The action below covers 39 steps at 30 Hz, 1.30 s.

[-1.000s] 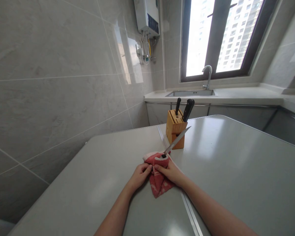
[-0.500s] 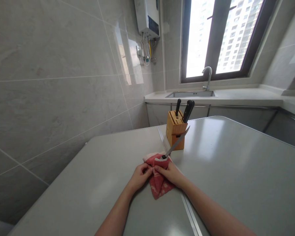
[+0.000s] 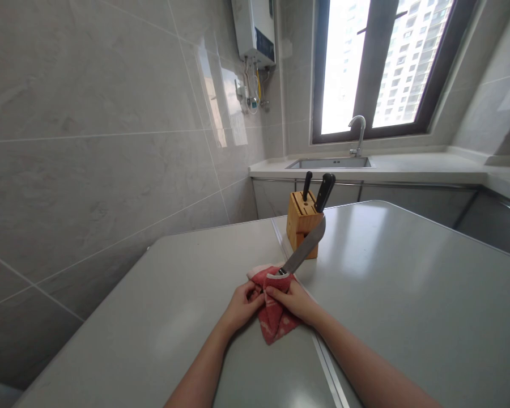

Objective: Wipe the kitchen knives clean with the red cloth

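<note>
Red cloth (image 3: pixel 275 322) in right hand (image 3: pixel 296 300)

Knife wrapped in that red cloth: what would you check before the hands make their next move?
1. Grip on the red cloth: ok. The left hand and right hand both pinch it where the knife goes in.
2. Blade direction: ok. It slants up and away from the person.
3. Hands off bare steel: ok. They touch only cloth.
4. Hold on the handle: cannot tell. The cloth hides it.
5. Gap between the blade tip and the knife block: cannot tell. The two overlap in this view.
</note>
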Each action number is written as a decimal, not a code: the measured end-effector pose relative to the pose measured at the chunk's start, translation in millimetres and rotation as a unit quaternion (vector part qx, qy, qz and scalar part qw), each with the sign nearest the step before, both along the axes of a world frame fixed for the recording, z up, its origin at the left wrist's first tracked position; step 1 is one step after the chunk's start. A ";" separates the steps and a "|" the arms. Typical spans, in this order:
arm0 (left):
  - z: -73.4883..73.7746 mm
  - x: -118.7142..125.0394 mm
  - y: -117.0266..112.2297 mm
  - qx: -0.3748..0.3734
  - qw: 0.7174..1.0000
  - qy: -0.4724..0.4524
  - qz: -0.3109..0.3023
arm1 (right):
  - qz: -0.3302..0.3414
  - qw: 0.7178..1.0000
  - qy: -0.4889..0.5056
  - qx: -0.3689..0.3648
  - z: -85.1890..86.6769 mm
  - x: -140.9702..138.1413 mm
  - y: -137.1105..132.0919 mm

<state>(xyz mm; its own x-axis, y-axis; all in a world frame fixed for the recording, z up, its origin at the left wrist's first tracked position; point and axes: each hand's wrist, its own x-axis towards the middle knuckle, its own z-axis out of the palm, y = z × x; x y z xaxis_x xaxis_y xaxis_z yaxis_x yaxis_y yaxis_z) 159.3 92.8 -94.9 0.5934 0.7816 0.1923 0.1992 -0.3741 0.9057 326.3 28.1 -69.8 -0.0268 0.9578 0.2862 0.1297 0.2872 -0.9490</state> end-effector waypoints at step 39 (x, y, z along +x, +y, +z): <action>4.2 2.4 -3.2 0.050 0.999 0.014 -0.002 | 0.020 0.999 0.022 -0.012 -7.3 0.2 3.9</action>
